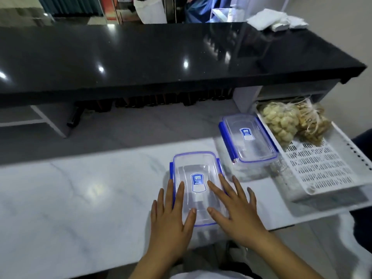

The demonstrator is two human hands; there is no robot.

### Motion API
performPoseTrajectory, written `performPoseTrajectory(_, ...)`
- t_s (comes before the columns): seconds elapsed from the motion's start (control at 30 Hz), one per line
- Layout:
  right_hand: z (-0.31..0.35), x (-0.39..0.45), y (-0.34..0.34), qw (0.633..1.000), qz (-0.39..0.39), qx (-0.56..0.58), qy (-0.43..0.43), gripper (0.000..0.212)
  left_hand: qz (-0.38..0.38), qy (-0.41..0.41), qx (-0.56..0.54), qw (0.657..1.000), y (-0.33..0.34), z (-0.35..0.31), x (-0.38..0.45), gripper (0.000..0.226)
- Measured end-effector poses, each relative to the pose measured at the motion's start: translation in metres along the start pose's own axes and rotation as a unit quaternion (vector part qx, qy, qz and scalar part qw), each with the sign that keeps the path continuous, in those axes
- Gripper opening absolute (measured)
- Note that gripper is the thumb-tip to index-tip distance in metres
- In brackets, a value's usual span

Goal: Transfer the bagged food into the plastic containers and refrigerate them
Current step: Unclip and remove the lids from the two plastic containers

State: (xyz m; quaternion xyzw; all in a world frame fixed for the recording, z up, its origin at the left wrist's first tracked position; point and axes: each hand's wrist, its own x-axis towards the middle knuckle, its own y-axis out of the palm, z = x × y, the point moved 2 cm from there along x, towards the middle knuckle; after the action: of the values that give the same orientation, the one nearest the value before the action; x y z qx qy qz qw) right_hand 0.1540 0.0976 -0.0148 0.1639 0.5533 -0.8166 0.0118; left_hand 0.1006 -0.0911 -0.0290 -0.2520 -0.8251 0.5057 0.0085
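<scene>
Two clear plastic containers with blue clip lids stand on the white marble counter. On the near container both my hands lie flat with straight, spread fingers: my left hand on its left side, my right hand on its right side. The far container stands closed, up and to the right. Beyond it, a bag of pale round food and a bag of brown stringy food lie in a white perforated tray.
A glossy black raised counter runs across the back, with white folded cloths on its right end. The marble counter stretches to the left of the containers. The tray overhangs the counter's right end.
</scene>
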Motion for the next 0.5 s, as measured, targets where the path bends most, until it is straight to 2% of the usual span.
performPoseTrajectory(0.1, 0.001, -0.010, 0.001, 1.000, 0.011, 0.006, -0.001, 0.074, 0.001, 0.031, -0.037, 0.999, 0.001, 0.005, -0.012, 0.078)
performPoseTrajectory(0.23, 0.000, -0.014, 0.006, 0.997, -0.003, 0.081, -0.015, 0.066, 0.024, 0.078, -0.146, 0.986, -0.002, 0.015, -0.015, 0.083)
performPoseTrajectory(0.33, 0.001, -0.015, 0.002, 0.985, -0.004, 0.168, -0.023, 0.062, 0.030, 0.059, -0.268, 0.961, -0.018, 0.021, -0.014, 0.080)
performPoseTrajectory(0.43, -0.001, -0.017, -0.014, 0.932, -0.035, 0.360, 0.013, 0.060, -0.004, -0.028, -0.382, 0.924, -0.037, 0.029, -0.010, 0.076)
performPoseTrajectory(0.5, -0.006, -0.013, -0.023, 0.886, -0.040, 0.457, 0.060, 0.055, 0.010, -0.088, -0.442, 0.892, -0.043, 0.034, -0.007, 0.070)
